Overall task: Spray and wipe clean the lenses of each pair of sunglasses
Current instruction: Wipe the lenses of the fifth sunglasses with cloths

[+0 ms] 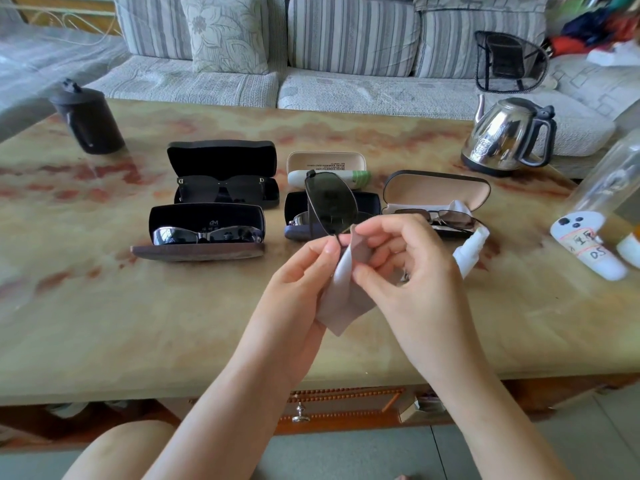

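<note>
My left hand (304, 271) pinches a thin-framed pair of dark sunglasses (329, 207) at its lower edge, with one lens standing up above my fingers. My right hand (405, 258) presses a grey wiping cloth (341, 296) around the other lens, which is hidden in the cloth. The cloth hangs down between both hands. A white spray bottle (471, 247) lies on the table just right of my right hand. Three open cases hold other sunglasses: a black pair (221, 188) at the back left, a mirrored pair (207, 233) in front of it, and a thin metal pair (446, 218) at the right.
An open dark case (298, 216) lies behind my hands, and a beige case (325, 164) holding a white-green tube stands behind it. A black mug (86, 119) is far left, a steel kettle (509, 136) far right, a clear bottle (595, 209) at the right edge.
</note>
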`<action>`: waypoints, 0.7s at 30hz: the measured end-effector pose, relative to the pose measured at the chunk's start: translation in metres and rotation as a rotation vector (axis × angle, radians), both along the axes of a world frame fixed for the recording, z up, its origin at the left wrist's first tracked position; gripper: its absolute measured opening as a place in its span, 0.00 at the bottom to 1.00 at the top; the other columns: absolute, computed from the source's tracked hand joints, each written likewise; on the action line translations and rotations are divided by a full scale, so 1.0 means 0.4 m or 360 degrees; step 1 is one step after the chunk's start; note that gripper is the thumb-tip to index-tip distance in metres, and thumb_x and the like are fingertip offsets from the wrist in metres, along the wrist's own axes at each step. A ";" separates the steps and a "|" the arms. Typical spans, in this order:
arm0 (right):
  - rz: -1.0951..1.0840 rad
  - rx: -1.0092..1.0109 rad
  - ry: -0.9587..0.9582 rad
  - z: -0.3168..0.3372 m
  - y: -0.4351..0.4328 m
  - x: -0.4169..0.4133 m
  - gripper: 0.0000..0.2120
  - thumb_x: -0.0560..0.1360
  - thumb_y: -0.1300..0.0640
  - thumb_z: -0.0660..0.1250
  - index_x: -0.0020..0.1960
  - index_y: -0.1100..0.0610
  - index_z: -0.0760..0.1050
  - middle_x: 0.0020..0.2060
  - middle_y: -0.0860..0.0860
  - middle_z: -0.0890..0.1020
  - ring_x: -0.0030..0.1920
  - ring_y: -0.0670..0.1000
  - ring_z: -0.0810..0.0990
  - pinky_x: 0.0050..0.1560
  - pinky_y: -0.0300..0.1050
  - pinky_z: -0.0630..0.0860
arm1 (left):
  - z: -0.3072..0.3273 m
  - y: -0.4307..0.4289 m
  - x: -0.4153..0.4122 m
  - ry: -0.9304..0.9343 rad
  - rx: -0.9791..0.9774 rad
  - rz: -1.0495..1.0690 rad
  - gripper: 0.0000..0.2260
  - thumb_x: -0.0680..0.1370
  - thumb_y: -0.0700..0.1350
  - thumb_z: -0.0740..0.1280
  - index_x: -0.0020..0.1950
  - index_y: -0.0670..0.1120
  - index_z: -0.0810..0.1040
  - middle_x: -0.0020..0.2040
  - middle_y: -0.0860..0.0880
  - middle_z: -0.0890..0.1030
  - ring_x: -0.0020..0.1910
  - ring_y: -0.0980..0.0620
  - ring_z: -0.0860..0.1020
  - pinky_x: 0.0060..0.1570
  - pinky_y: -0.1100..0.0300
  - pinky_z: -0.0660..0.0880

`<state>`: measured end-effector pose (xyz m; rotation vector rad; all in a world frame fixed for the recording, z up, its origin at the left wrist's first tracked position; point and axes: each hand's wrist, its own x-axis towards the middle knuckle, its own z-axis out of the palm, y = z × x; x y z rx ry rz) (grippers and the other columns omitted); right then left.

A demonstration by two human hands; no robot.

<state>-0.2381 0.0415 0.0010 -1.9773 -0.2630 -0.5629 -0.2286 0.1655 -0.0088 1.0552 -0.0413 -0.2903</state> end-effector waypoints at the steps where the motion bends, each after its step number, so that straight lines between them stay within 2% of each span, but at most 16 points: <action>1: -0.0068 -0.0006 0.0013 -0.002 0.000 0.000 0.15 0.70 0.64 0.75 0.52 0.52 0.75 0.46 0.48 0.77 0.44 0.48 0.76 0.46 0.33 0.73 | 0.000 0.001 0.000 -0.0005 0.0007 0.0006 0.12 0.80 0.46 0.60 0.55 0.44 0.80 0.45 0.46 0.83 0.41 0.54 0.80 0.43 0.59 0.78; 4: -0.0191 0.0026 0.0260 0.001 -0.005 -0.005 0.16 0.68 0.50 0.76 0.50 0.51 0.73 0.44 0.45 0.78 0.46 0.44 0.76 0.46 0.30 0.71 | 0.004 0.006 -0.002 -0.0028 0.0055 0.0037 0.11 0.77 0.48 0.61 0.50 0.47 0.83 0.42 0.48 0.83 0.37 0.57 0.79 0.36 0.65 0.77; 6: -0.0096 0.0045 0.0472 0.010 -0.008 -0.004 0.10 0.69 0.46 0.73 0.45 0.51 0.78 0.38 0.45 0.82 0.42 0.42 0.79 0.41 0.29 0.72 | 0.005 0.006 -0.003 -0.0064 0.0112 0.0050 0.12 0.74 0.50 0.63 0.47 0.49 0.84 0.43 0.49 0.84 0.39 0.57 0.80 0.39 0.65 0.76; 9: 0.0111 0.0178 0.0602 0.021 -0.011 -0.005 0.07 0.73 0.50 0.71 0.38 0.50 0.81 0.31 0.45 0.82 0.34 0.40 0.78 0.34 0.29 0.71 | -0.001 0.004 -0.004 -0.0113 0.0215 0.0081 0.13 0.73 0.51 0.63 0.50 0.49 0.84 0.48 0.48 0.85 0.46 0.55 0.81 0.52 0.58 0.75; 12: 0.0259 0.0347 0.0722 0.025 -0.017 -0.005 0.06 0.74 0.54 0.70 0.40 0.52 0.84 0.34 0.50 0.85 0.38 0.44 0.81 0.39 0.33 0.74 | 0.000 0.002 -0.007 -0.0113 0.0239 0.0081 0.14 0.72 0.52 0.64 0.52 0.50 0.84 0.50 0.48 0.85 0.48 0.56 0.81 0.49 0.61 0.76; 15: 0.0349 0.0518 0.0798 0.027 -0.021 -0.005 0.05 0.74 0.58 0.70 0.45 0.55 0.85 0.38 0.51 0.87 0.44 0.46 0.84 0.44 0.30 0.74 | 0.005 0.005 -0.008 -0.0135 0.0268 0.0059 0.14 0.72 0.52 0.64 0.53 0.51 0.84 0.51 0.49 0.85 0.49 0.56 0.82 0.49 0.62 0.75; 18: 0.0342 0.0563 0.0851 0.027 -0.019 -0.004 0.07 0.69 0.52 0.73 0.44 0.54 0.85 0.39 0.50 0.86 0.44 0.45 0.82 0.44 0.29 0.73 | 0.013 0.007 -0.012 -0.0173 0.0295 0.0035 0.15 0.72 0.53 0.64 0.54 0.50 0.84 0.51 0.50 0.85 0.49 0.56 0.81 0.49 0.64 0.76; 21: 0.0218 0.0634 0.0827 0.025 -0.018 -0.002 0.18 0.58 0.44 0.72 0.41 0.55 0.84 0.35 0.49 0.85 0.38 0.44 0.80 0.38 0.30 0.74 | 0.019 0.010 -0.012 -0.0159 0.0297 -0.0018 0.17 0.72 0.53 0.64 0.56 0.49 0.83 0.50 0.49 0.85 0.46 0.58 0.81 0.44 0.67 0.75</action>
